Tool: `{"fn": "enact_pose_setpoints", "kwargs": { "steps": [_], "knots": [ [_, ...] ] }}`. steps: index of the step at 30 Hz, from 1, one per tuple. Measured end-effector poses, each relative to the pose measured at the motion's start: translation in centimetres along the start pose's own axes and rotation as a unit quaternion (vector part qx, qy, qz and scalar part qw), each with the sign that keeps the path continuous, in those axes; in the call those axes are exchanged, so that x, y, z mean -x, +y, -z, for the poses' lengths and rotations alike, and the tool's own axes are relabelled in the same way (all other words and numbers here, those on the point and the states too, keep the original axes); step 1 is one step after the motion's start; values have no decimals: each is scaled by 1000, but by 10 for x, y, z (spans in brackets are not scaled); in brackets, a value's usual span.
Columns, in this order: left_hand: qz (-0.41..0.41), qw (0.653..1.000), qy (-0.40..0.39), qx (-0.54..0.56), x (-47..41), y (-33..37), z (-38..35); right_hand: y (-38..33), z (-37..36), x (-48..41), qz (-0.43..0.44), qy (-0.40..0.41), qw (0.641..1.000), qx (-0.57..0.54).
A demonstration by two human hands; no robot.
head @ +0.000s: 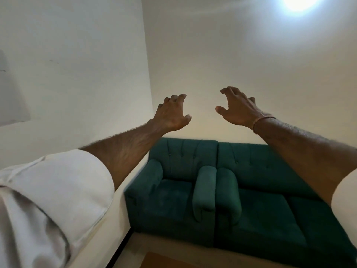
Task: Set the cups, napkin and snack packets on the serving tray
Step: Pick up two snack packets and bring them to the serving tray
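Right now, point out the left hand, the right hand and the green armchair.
left hand (171,115): head view, back of the hand.
right hand (236,109): head view, back of the hand.
green armchair (170,198): head view, seat cushion.

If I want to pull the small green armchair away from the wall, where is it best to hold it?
Probably by its rounded armrests, coming from the front: the back of the armchair is against the wall. Left hand and right hand are open and empty.
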State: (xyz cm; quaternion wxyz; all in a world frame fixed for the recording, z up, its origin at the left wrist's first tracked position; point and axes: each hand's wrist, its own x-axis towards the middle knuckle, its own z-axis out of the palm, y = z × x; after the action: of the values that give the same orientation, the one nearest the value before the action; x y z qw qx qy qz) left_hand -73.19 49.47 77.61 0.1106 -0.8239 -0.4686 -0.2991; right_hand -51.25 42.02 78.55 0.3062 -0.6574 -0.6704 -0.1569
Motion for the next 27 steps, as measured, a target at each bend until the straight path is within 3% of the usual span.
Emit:
{"fn": "enact_pose_setpoints", "kwargs": {
  "steps": [7, 14, 22, 27],
  "knots": [
    [-41, 997, -29, 60, -4, 66, -47, 58, 16, 50, -69, -16, 996, 48],
    [-94, 986, -110, 83, 29, 156, -131, 158, 10, 131, -153, -53, 984, 71],
    [-137, 966, -194, 104, 84, 294, -275, 327, -18, 268, -269, -103, 953, 92],
    [-164, 937, -286, 118, 146, 411, -377, 446, -31, 381, -335, -156, 925, 84]
  ]
}}
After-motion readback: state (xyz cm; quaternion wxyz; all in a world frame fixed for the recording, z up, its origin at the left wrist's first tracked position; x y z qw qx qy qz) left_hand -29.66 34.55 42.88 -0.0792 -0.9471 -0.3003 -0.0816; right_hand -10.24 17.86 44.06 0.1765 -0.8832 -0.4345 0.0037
